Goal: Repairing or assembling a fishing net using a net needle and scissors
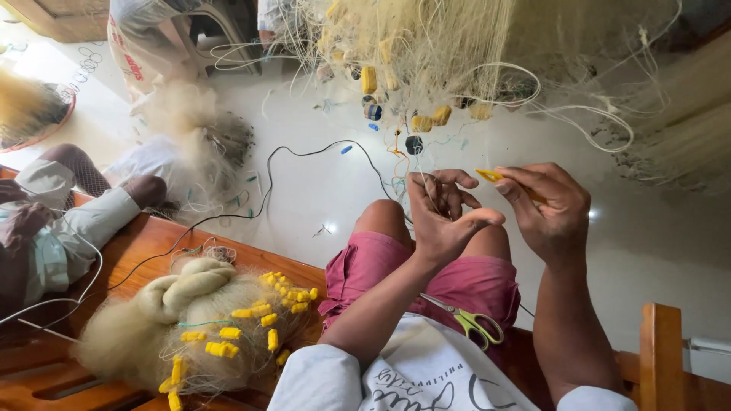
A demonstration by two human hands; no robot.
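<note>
At the centre right of the frame, the right hand (550, 213) pinches a thin yellow needle (489, 176) between thumb and fingers, its tip pointing left toward the left hand (445, 215). The left hand is held just beside it, fingers curled and thumb stretched out toward the right hand; fine twine runs up from its fingers, pinched between them. That twine leads up into the net (426, 46), a pale mass hanging across the top of the frame, with yellow floats (368, 79) and a few dark ones strung along its lower edge.

Below the hands, scissors (472, 320) with yellow-green handles lie on the person's pink shorts (472, 285).

At the lower left, a second bundle (190, 320) of pale netting with small yellow floats rests on a wooden bench (145, 243). A black cable (266, 186) snakes across the white floor (655, 251) from the bench toward the centre top. At the left edge another person (53, 221) sits, with a leg and a light sleeve showing. A wooden post (661, 354) stands at the lower right.
</note>
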